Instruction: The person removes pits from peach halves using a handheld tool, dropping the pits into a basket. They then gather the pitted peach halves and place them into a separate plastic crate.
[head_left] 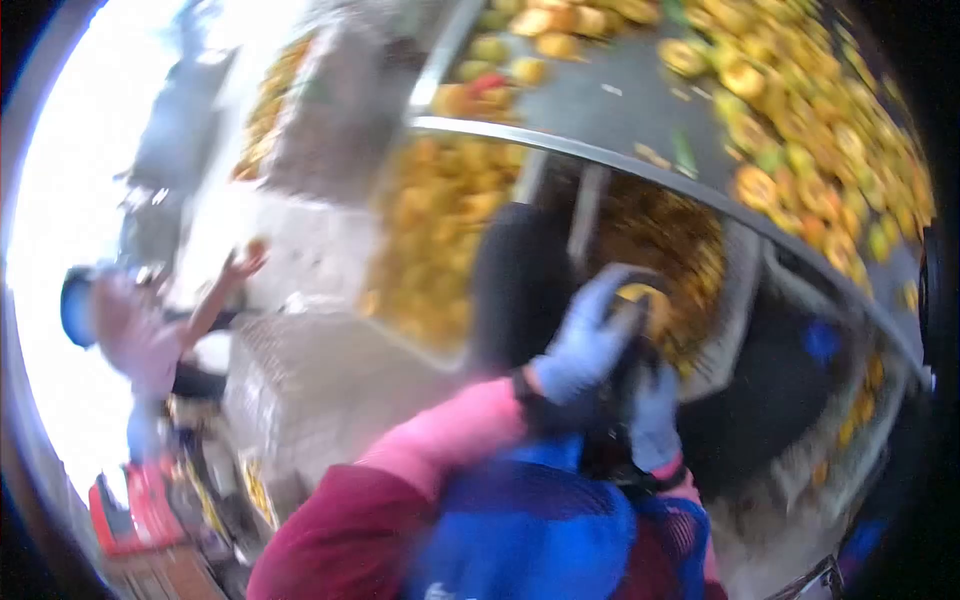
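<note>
The picture is blurred by motion. Both my hands wear light blue gloves over pink sleeves. My left hand curls around a yellow fruit held over a grey crate of yellow fruit pieces. Just below it, my right hand closes against a dark object that I cannot make out. A blue apron covers my front.
A grey belt with a metal rim carries several yellow and green fruits across the top right. A bin of yellow fruit stands to the left of the crate. At far left another person in a blue cap raises a hand.
</note>
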